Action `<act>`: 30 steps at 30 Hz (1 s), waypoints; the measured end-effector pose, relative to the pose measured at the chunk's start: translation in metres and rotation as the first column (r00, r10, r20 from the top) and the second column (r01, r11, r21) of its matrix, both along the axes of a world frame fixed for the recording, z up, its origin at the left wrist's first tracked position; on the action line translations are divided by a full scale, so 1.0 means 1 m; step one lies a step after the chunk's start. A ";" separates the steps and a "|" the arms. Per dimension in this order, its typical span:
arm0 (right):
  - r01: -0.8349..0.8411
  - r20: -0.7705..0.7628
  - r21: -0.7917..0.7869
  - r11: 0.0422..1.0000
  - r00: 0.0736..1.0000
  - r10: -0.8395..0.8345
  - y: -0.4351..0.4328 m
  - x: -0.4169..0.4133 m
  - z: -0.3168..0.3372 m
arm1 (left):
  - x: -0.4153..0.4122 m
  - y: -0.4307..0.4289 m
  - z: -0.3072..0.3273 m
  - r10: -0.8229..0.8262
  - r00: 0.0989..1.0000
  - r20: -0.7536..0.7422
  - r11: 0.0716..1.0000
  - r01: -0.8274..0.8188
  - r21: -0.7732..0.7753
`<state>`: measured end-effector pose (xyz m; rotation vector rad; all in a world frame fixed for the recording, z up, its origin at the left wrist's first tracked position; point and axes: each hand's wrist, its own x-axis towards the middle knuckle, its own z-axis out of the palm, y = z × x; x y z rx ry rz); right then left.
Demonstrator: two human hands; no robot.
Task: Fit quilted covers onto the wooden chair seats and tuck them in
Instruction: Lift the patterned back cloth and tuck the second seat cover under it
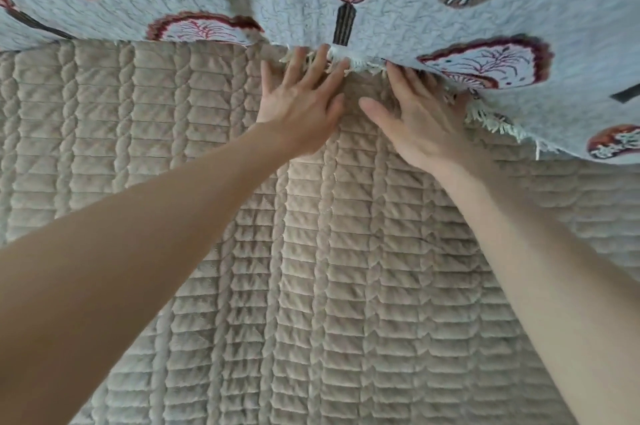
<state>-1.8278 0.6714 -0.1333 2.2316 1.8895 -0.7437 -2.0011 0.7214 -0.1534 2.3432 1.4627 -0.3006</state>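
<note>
While grips lie flat, released, left hand (301, 102), right hand (424, 123) press quilted cover (311, 303).

beige quilted cover (311, 269) flat, far edge under fringed patterned throw (415, 9)

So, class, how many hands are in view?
2. The left hand presses the beige quilted cover at the fringe of the patterned throw; the right hand lies beside it, fingers partly under that throw.
</note>
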 end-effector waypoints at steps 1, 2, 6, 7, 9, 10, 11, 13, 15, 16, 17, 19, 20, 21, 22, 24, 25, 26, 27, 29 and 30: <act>-0.010 0.016 0.022 1.000 1.000 0.010 -0.006 -0.003 0.000 | 0.000 0.003 -0.002 0.000 1.000 -0.007 1.000 0.000 0.004; -0.018 0.023 0.025 1.000 1.000 0.017 -0.008 -0.004 -0.001 | 0.000 0.006 -0.003 0.002 1.000 -0.014 1.000 -0.002 0.002; 0.017 -0.001 -0.047 0.999 1.000 -0.018 0.014 0.000 -0.008 | 0.002 0.002 0.002 0.009 1.000 0.012 0.999 -0.010 0.044; 0.024 -0.006 -0.065 0.998 1.000 -0.025 0.022 0.002 -0.010 | 0.003 -0.002 0.004 0.023 0.999 0.042 0.997 -0.026 0.067; 0.021 -0.020 -0.100 0.995 1.000 -0.024 0.030 0.007 -0.012 | 0.003 -0.008 0.007 0.057 0.995 0.076 0.996 -0.061 0.060; 0.016 -0.028 -0.106 0.994 0.999 -0.020 0.030 0.009 -0.011 | 0.004 -0.007 0.007 0.070 0.995 0.066 0.997 -0.072 0.037; 0.010 -0.038 -0.103 0.995 0.999 -0.014 0.029 0.010 -0.010 | 0.004 -0.004 0.007 0.076 0.996 0.042 0.997 -0.076 0.014; -0.008 -0.063 -0.088 0.996 0.998 0.002 0.021 0.011 -0.006 | 0.007 0.009 0.005 0.063 0.998 -0.004 0.998 -0.063 -0.012; -0.049 -0.051 -0.061 0.997 0.998 0.046 0.010 0.011 -0.004 | 0.008 0.022 0.003 0.038 0.999 -0.029 0.999 -0.039 -0.031; -0.078 -0.026 -0.054 0.995 0.997 0.077 0.007 0.012 -0.004 | 0.009 0.028 0.001 0.031 0.999 -0.035 0.999 -0.032 -0.038; -0.094 -0.008 -0.055 0.994 0.996 0.094 0.006 0.012 -0.006 | 0.008 0.030 0.001 0.025 0.999 -0.041 0.998 -0.027 -0.050; -0.087 -0.019 -0.079 0.993 0.996 0.086 0.014 0.013 -0.007 | 0.005 0.027 0.001 0.030 0.999 -0.042 0.998 -0.033 -0.055; -0.070 -0.030 -0.101 0.992 0.997 0.067 0.021 0.014 -0.009 | 0.004 0.024 0.003 0.043 0.999 -0.022 0.998 -0.043 -0.041; -0.062 -0.031 -0.127 0.990 0.998 0.059 0.027 0.014 -0.010 | 0.003 0.021 0.006 0.054 0.999 0.004 0.998 -0.054 -0.024; -0.065 -0.022 -0.146 0.987 0.998 0.062 0.030 0.014 -0.011 | 0.003 0.016 0.009 0.057 0.998 0.025 0.998 -0.057 -0.009; -0.068 -0.013 -0.125 0.990 0.998 0.067 0.031 0.015 -0.011 | 0.007 0.011 0.012 0.040 0.999 0.019 0.999 -0.040 0.007; -0.066 -0.022 -0.099 0.993 0.998 0.065 0.030 0.014 -0.009 | 0.010 0.011 0.013 0.049 0.999 -0.003 0.999 -0.049 -0.003; -0.067 -0.024 -0.072 0.995 0.998 0.066 0.026 0.012 -0.007 | 0.014 0.013 0.012 0.060 0.998 -0.026 0.998 -0.060 -0.017; -0.079 -0.010 -0.055 0.995 0.997 0.078 0.019 0.011 -0.006 | 0.017 0.013 0.010 0.072 0.996 -0.046 0.997 -0.074 -0.027; -0.090 0.038 -0.040 0.995 0.995 0.091 0.005 0.012 -0.007 | 0.023 0.022 0.007 0.065 0.995 -0.077 0.997 -0.067 -0.026; -0.086 0.049 -0.046 0.995 0.995 0.089 0.000 0.013 -0.009 | 0.025 0.027 0.006 0.056 0.994 -0.093 0.997 -0.060 -0.042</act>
